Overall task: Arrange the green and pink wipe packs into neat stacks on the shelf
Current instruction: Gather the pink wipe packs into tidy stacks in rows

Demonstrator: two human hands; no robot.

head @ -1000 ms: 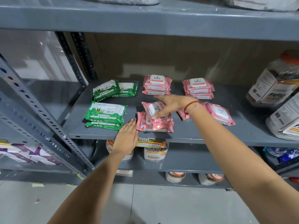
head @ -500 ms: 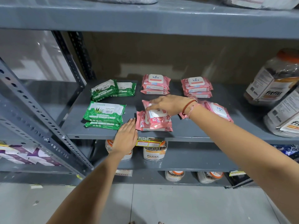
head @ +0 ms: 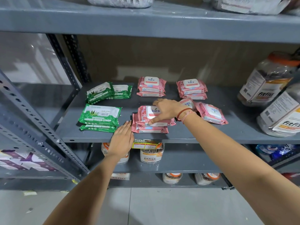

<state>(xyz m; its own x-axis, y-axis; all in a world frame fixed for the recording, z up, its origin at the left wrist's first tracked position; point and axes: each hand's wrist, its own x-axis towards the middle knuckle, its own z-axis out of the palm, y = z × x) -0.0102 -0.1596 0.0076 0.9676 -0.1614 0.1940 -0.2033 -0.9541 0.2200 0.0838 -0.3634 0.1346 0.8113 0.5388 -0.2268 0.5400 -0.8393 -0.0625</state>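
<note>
On the grey shelf (head: pixel 97 137) a front pink stack (head: pixel 150 129) holds two Kara wipe packs. My right hand (head: pixel 168 109) lies over the top pink pack (head: pixel 144 114), thumb at its front edge and fingers at its back. My left hand (head: pixel 123 140) rests flat on the shelf's front edge, fingertips against that stack's left side. Two neat pink stacks stand behind, one in the middle (head: pixel 151 86) and one to the right (head: pixel 191 88). Two loose pink packs (head: pixel 211 113) lie askew behind my right wrist. A green stack (head: pixel 100 116) lies front left, and green packs (head: pixel 107 92) overlap behind it.
Large Fitfizz jars (head: pixel 267 82) crowd the shelf's right end. A slanted perforated upright (head: pixel 40 127) borders the left. A yellow price tag (head: pixel 146 144) hangs on the shelf's front edge. More jars stand on the lower shelves, and bagged goods lie on the shelf above.
My right hand has turned the pink pack and laid it flat on the front pink pack. My left hand has stayed against the stack's left side.
</note>
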